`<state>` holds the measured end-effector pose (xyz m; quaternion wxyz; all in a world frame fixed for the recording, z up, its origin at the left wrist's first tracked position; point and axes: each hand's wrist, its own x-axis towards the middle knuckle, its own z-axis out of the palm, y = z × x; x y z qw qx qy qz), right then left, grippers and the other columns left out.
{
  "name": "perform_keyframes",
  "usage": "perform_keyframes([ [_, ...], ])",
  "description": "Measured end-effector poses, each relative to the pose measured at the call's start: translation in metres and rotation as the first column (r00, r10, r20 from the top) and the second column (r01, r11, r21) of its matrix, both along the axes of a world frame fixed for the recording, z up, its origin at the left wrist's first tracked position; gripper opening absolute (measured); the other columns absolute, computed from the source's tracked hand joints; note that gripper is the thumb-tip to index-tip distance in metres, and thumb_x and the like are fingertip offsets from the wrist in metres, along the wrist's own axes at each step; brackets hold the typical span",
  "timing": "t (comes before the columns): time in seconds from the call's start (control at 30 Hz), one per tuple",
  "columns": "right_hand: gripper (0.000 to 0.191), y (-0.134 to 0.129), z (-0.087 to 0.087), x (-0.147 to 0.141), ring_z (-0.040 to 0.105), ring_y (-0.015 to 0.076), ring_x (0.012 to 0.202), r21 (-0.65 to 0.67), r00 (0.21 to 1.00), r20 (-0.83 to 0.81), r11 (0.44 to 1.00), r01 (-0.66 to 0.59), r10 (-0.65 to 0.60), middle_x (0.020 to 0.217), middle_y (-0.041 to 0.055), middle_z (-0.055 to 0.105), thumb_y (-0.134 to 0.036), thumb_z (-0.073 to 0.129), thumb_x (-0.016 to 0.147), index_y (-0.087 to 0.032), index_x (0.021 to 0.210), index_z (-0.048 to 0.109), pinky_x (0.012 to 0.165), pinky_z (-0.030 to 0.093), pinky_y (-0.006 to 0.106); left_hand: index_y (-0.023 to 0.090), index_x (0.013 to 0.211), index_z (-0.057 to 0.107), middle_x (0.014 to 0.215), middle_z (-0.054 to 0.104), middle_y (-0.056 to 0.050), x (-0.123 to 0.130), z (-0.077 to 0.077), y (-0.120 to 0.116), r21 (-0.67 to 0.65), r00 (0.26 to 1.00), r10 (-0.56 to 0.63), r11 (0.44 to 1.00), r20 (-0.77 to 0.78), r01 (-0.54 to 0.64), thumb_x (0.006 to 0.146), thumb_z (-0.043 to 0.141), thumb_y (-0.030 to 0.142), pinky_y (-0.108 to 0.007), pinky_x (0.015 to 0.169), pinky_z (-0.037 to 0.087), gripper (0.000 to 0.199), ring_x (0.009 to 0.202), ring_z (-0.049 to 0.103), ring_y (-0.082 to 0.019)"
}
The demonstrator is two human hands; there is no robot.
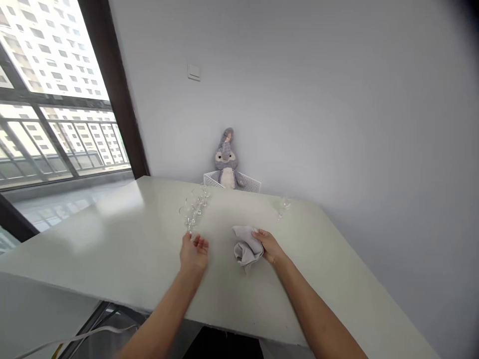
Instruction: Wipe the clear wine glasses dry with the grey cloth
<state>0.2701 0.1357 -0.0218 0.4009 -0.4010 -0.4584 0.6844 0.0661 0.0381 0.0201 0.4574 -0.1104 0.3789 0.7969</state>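
Note:
My left hand [193,253] is at the foot of the nearest stemmed glass [187,212], its thumb and curled fingers closed around the lower stem and base. Behind that glass, several more clear stemmed glasses [202,195] stand close together in a row and overlap in view. A crumpled light grey cloth [247,245] is gripped in my right hand [266,244], thumb on top, just above the table. One loose fold of it hangs down toward me.
Another clear glass [284,203] stands alone at the back right of the pale table [123,249]. Behind the far edge, a grey plush toy [226,162] sits in a white perforated basket [250,183] against the wall. A cable [90,333] runs below the table at left.

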Motion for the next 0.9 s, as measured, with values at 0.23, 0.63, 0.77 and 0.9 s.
perform_keyframes([
  [0.23, 0.027, -0.003, -0.006, 0.005, 0.056, 0.0135, 0.058, -0.081, 0.955, -0.293, 0.995, -0.065, 0.038, 0.071, 0.0032, 0.064, -0.023, 0.068, 0.059, -0.014, 0.083, 0.058, 0.055, 0.044, 0.025, 0.029, 0.112, 0.023, 0.112, 0.044, -0.015, -0.046, 0.006, 0.016, 0.188, 0.984, -0.136, 0.976, 0.117, 0.113, 0.081, 0.037, 0.052, -0.036, 0.061, 0.054, 0.04, 0.095, 0.058, -0.024],
  [0.63, 0.032, -0.008, 0.01, 0.003, 0.06, 0.0164, 0.066, -0.061, 0.902, -0.389, 0.983, 0.175, -0.185, 0.074, 0.0016, 0.066, -0.015, 0.069, 0.052, -0.017, 0.082, 0.059, 0.062, 0.048, 0.028, 0.017, 0.086, 0.042, 0.11, 0.049, -0.015, -0.023, 0.001, 0.027, 0.331, 0.963, -0.264, 0.914, 0.049, 0.234, 0.08, 0.052, 0.027, -0.032, 0.069, 0.056, 0.015, 0.101, 0.056, -0.023],
  [0.77, 0.033, -0.011, 0.02, 0.006, 0.059, 0.0158, 0.068, 0.006, 0.861, -0.425, 0.951, 0.31, -0.278, 0.079, 0.001, 0.065, -0.017, 0.066, 0.056, -0.02, 0.088, 0.057, 0.065, 0.048, 0.029, 0.016, 0.087, 0.046, 0.099, 0.055, -0.013, 0.014, -0.002, 0.043, 0.302, 0.933, -0.359, 0.887, -0.023, 0.349, 0.078, 0.055, 0.019, -0.032, 0.073, 0.054, 0.013, 0.096, 0.058, -0.021],
  [0.9, 0.034, -0.016, 0.03, 0.007, 0.058, 0.0157, 0.071, 0.074, 0.838, -0.432, 0.913, 0.401, -0.333, 0.085, 0.0024, 0.064, -0.02, 0.065, 0.06, -0.02, 0.093, 0.056, 0.064, 0.048, 0.029, 0.02, 0.094, 0.048, 0.094, 0.058, -0.006, 0.046, -0.008, 0.063, 0.349, 0.864, -0.436, 0.792, -0.25, 0.501, 0.074, 0.06, 0.018, -0.031, 0.08, 0.05, 0.024, 0.092, 0.06, -0.017],
])
